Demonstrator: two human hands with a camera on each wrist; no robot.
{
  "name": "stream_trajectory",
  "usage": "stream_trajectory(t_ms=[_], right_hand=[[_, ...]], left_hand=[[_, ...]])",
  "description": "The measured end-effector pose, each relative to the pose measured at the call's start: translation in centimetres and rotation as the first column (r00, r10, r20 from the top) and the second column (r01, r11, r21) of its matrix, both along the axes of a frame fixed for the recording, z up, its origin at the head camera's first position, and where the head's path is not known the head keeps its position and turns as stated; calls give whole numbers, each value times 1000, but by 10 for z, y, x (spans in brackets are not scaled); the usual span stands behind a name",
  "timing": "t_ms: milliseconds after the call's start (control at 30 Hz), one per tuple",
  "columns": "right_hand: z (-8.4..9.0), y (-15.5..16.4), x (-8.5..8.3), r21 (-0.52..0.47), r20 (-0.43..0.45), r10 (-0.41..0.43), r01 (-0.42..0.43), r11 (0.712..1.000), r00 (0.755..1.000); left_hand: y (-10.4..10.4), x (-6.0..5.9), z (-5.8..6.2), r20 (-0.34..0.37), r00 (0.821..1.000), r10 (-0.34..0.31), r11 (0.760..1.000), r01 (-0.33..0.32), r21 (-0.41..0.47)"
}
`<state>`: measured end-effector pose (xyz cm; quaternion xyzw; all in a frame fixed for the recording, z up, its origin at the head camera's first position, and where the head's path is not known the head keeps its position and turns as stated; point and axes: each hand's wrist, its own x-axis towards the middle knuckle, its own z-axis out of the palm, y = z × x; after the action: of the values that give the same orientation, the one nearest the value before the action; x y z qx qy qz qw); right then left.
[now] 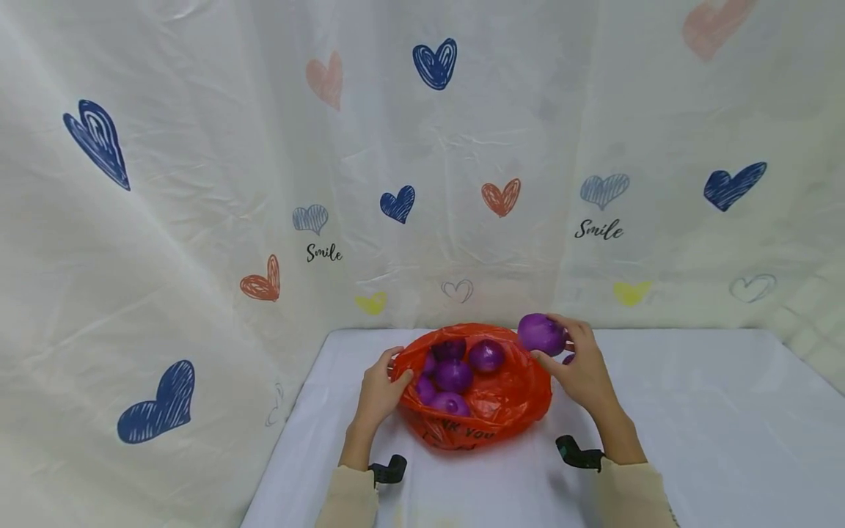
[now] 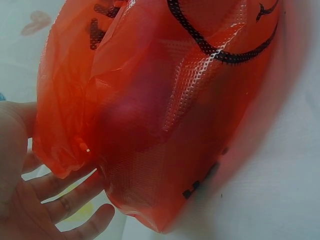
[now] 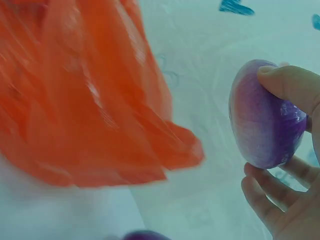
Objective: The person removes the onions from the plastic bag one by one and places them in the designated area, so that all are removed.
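A red plastic bag [image 1: 475, 436] with black print sits with its mouth spread wide, and several purple onions [image 1: 453, 375] lie inside. My left hand [image 1: 381, 389] grips the bag's left rim, thumb on the inner side and fingers outside; the left wrist view shows the thin plastic between them. Above the bag's right rim, my right hand [image 1: 581, 367] holds another purple onion [image 1: 541, 334] between thumb and fingers. In the right wrist view this onion [image 3: 260, 117] is apart from the bag. The bottom of the bag's inside is partly hidden.
A further purple onion [image 1: 568, 359] shows partly behind my right hand. The bag stands on a white-covered table [image 1: 713, 425]. Behind it hangs a pale curtain [image 1: 541, 132] printed with hearts. Each wrist wears a black camera mount [image 1: 579, 453].
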<state>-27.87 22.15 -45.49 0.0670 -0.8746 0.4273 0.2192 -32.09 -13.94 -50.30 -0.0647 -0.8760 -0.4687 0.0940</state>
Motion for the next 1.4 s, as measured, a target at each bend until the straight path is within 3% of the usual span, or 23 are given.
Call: stream_trajectory(t_ms=[233,533,867,1167,1400], right_hand=[[9,21,6,-41,-45,-66,64,997,997],[2,52,9,23,-101,-96,99,995,990],[-5,83,5,-74,-122,-168,160,984,978],[-21,109,4,-54,-55,-218,215,975,974],[-36,123,14,-41,42,-248,250,967,968]], left_hand=[[-1,-1,0,1,1000,0,1000,0,9],[-5,-2,-1,8,1000,12,1000,-12,4],[-8,0,1,-3,1000,17,1000,-17,5],[-4,0,3,-26,1000,1,1000,-1,3],[1,1,-1,-3,1000,1,1000,-1,0]])
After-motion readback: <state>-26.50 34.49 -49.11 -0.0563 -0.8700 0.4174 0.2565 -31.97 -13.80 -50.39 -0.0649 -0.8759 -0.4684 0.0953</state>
